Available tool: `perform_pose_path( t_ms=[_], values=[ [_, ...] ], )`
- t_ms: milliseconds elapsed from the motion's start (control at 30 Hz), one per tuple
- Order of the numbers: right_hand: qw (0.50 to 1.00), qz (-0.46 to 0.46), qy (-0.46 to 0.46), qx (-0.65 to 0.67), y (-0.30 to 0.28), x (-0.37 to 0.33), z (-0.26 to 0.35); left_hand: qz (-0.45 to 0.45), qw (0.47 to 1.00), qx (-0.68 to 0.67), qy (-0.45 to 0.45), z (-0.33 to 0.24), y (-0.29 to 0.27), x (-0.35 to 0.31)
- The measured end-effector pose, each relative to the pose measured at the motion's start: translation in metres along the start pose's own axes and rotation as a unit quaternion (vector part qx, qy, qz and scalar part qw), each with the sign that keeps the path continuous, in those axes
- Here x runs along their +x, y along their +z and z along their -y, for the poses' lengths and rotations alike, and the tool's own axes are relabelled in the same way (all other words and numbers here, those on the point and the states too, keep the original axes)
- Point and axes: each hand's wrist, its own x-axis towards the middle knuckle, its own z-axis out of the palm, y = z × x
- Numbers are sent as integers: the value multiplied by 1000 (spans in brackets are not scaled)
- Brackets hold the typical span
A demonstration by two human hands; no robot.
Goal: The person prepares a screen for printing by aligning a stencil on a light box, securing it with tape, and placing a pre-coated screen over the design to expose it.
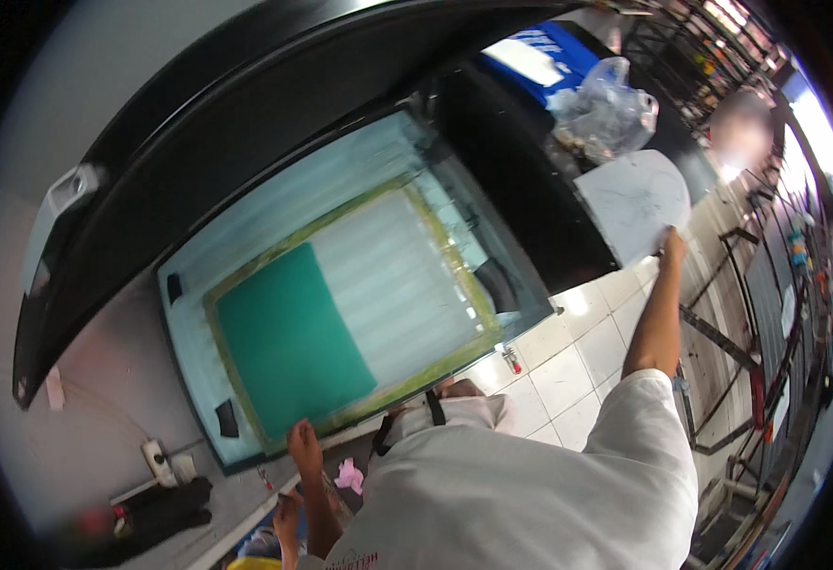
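A silk-screen frame point(415, 384) lies flat on the pale bed of a box-like unit, its left part coated green point(288, 337) and the rest pale mesh point(393, 271). My left hand point(302, 441) is at the frame's near edge beside the green area. Its fingers look curled together; anything between them is too small to make out. Stretched out to the right, my right hand point(673, 244) grips the near edge of a flat white board point(637, 201) with a rounded end. Faint dark lines mark the board's face.
Over the bed, a large black lid point(217, 123) stands raised. Behind the white board are a clear plastic bag point(608, 112) and a blue item point(559, 59). A metal rack point(763, 351) runs along the right. A power strip point(157, 461) sits at lower left, with pink crumpled material point(349, 475) below the unit.
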Motion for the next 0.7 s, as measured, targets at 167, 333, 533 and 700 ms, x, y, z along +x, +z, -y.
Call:
perform_pose_path(
  t_ms=[167, 333, 533, 700],
  values=[
    [926, -225, -232, -194, 47, -116, 18, -174, 973, 149, 1, 27, -59, 27],
    [850, 407, -327, -72, 168, -367, 34, -239, 916, 317, -61, 104, -83, 90],
    [802, 408, -377, -219, 265, -386, -27, -131, 956, 227, -130, 143, -104, 107],
    [836, 481, -223, -143, 261, -373, -18, -181, 961, 82, -193, 94, -80, 105]
  ],
)
